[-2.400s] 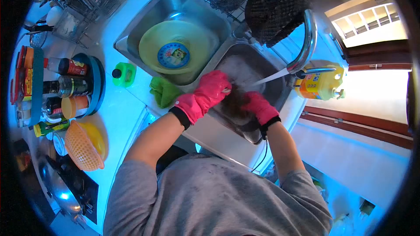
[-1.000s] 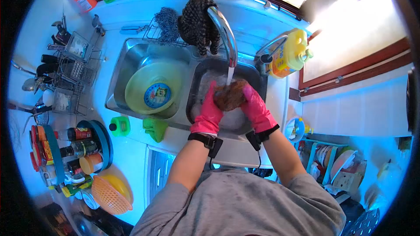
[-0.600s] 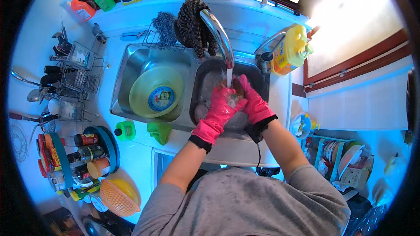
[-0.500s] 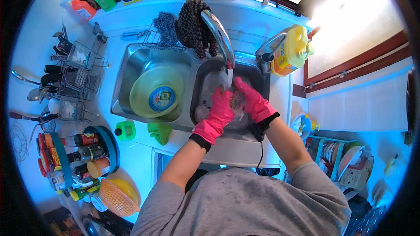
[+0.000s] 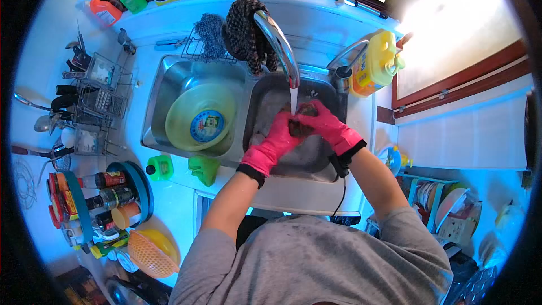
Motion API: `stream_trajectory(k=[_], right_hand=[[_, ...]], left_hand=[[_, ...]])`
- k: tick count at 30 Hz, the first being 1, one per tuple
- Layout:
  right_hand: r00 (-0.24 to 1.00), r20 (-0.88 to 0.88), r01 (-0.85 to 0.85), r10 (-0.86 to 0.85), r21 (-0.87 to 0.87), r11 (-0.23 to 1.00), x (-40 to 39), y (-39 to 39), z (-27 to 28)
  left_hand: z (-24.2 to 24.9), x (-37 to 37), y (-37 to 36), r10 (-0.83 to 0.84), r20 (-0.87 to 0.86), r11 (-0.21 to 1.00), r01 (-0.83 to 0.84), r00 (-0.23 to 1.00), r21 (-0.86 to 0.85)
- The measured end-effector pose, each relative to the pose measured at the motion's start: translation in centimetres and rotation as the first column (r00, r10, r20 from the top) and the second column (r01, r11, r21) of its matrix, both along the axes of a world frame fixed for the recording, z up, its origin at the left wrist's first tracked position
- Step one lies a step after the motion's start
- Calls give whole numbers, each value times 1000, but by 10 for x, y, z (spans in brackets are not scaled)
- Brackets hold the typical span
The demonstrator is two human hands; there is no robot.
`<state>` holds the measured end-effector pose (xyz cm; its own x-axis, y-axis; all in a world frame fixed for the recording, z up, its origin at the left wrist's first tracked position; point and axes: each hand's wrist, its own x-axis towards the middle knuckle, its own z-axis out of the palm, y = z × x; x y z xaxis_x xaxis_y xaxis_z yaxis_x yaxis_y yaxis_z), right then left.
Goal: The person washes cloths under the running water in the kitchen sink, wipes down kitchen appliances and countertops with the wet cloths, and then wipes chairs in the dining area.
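Observation:
Both my hands wear pink rubber gloves and meet over the right sink basin. My left hand and my right hand are closed around a small dark brownish thing, too unclear to name. Water from the curved chrome faucet runs down beside it. A dark checked cloth hangs on the faucet's base. In the left basin lies a pale green bowl with a blue round label inside it.
A yellow jug stands right of the sink. Green bottle and green cloth sit on the front edge. At the left are utensil racks, a jar turntable and an orange basket.
My hands have come together around the brownish thing, which now shows between them just under the water. The pinkish, clear-looking material seen between them before is no longer visible there.

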<state>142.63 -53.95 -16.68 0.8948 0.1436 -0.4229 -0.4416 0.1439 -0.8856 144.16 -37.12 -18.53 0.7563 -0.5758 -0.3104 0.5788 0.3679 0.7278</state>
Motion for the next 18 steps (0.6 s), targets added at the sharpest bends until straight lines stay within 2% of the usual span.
stream_trajectory(k=[1, 2, 3, 4, 6, 8, 10, 11, 12, 13, 14, 15, 16, 17, 18], right_hand=[[981, 191, 66, -36, -151, 986, -1, 2, 2], [981, 190, 67, -38, -149, 987, -3, 2, 5], [871, 486, 147, 67, -390, 909, -7, 0, 9], [679, 692, 295, 245, -563, 772, -11, 1, 18], [636, 732, 264, 244, -504, 823, -16, 11, 34], [595, 769, 236, 232, -443, 865, -24, 22, 42], [663, 739, 128, 123, -274, 953, -32, 31, 47], [664, 738, 131, 120, -273, 953, -37, 37, 50], [740, 662, 193, -119, -39, 981, -41, 44, 53], [785, 520, 280, -337, 188, 941, -44, 49, 54], [785, 517, 284, -341, 190, 940, -45, 52, 47], [804, 388, 397, -451, 214, 892, -44, 54, 33], [794, 254, 507, -552, 222, 833, -41, 55, 27], [794, 255, 508, -553, 223, 832, -39, 52, 22], [837, 114, 496, -536, 257, 830, -36, 48, 16]], left_hand=[[-1, 2, 9, -20, 209, 995, -1, 978, 98], [-2, 3, 13, -39, 311, 989, -7, 950, 146], [-3, 5, 18, -58, 407, 981, -23, 912, 192], [3, 8, 19, -16, 14, 998, 17, 1000, -60], [18, 7, 18, -74, -378, 952, -48, 923, -304], [32, 3, 11, -38, -442, 928, -133, 896, -348], [29, 4, 8, -37, -423, 903, -151, 905, -402], [25, 3, 7, -28, -408, 873, -176, 912, -454], [21, 3, 6, -30, -410, 875, -174, 912, -452], [20, 1, 4, 92, -328, 942, -189, 940, -277], [20, -1, 1, 146, -275, 961, -202, 950, -188], [20, -3, -2, 193, -220, 972, -218, 956, -94], [33, -3, -8, 300, -164, 952, -306, 940, -17], [41, -2, -12, 400, -102, 916, -396, 911, 55], [41, 0, -13, 398, -103, 917, -394, 912, 56]])
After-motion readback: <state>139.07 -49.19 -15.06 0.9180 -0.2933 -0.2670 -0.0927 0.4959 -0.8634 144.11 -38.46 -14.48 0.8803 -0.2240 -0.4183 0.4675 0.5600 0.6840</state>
